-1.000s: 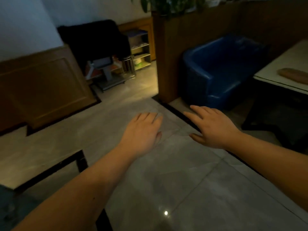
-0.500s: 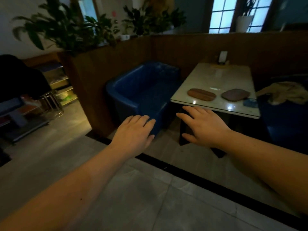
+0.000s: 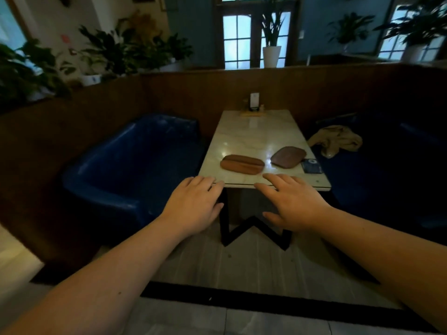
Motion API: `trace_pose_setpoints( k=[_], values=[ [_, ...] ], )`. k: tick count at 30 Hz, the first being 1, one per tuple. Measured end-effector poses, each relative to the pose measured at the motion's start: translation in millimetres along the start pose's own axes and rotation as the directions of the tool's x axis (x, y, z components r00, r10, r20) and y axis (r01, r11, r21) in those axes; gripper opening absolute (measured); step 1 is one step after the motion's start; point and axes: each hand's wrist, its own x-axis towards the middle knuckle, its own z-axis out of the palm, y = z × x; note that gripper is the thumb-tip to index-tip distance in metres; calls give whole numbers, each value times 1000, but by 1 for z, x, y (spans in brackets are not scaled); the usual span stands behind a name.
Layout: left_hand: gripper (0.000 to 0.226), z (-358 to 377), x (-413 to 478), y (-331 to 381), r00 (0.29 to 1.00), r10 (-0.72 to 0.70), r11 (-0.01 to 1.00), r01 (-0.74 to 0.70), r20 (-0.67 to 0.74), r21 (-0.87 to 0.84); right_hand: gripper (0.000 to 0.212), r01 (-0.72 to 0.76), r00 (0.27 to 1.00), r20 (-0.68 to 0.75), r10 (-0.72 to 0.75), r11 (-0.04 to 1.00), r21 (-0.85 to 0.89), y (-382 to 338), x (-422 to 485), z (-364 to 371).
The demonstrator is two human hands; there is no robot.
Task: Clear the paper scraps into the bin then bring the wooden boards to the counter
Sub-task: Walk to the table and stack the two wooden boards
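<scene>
Two wooden boards lie near the front edge of a pale marble table (image 3: 251, 136): an orange-brown oval board (image 3: 242, 164) on the left and a darker rounded board (image 3: 288, 157) to its right. My left hand (image 3: 193, 205) hovers palm down just short of the table's front left corner, holding nothing. My right hand (image 3: 294, 204) is spread open in front of the table edge, below the gap between the boards, also holding nothing. No paper scraps or bin show in this view.
A blue sofa (image 3: 135, 165) flanks the table on the left, and a darker seat with a crumpled tan cloth (image 3: 337, 140) on the right. A small blue card (image 3: 312, 165) lies at the table's right edge, a stand (image 3: 254, 102) at its far end. Wooden partition walls enclose the booth.
My view has swung right and up from the floor and left sofa until the table sits straight ahead. Both hands stay outstretched and open, now close to the table's front edge.
</scene>
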Motion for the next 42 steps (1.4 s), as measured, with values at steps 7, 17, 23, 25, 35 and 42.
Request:
trace_pose_setpoints(
  k=[7, 17, 23, 25, 35, 42],
  values=[
    [47, 56, 79, -55, 998, 58, 997, -58, 5, -47, 73, -95, 994, 48, 95, 995, 11, 34, 69, 43],
    [44, 157, 209, -87, 987, 125, 990, -117, 98, -77, 69, -159, 979, 131, 153, 987, 37, 131, 145, 137],
    [46, 236, 298, -102, 978, 86, 995, -73, 190, -72, 63, -179, 969, 185, 165, 982, 63, 212, 207, 202],
    [46, 256, 319, -107, 971, 82, 996, -69, 225, -63, 61, -184, 964, 212, 164, 980, 81, 234, 224, 218],
    [45, 351, 395, -160, 919, 2, 997, 30, 393, -76, 43, -271, 927, 316, 203, 944, 188, 316, 315, 309],
    [41, 431, 437, -209, 853, -38, 988, 108, 520, -106, 43, -463, 858, 424, 290, 794, 393, 334, 387, 370]
  ],
)
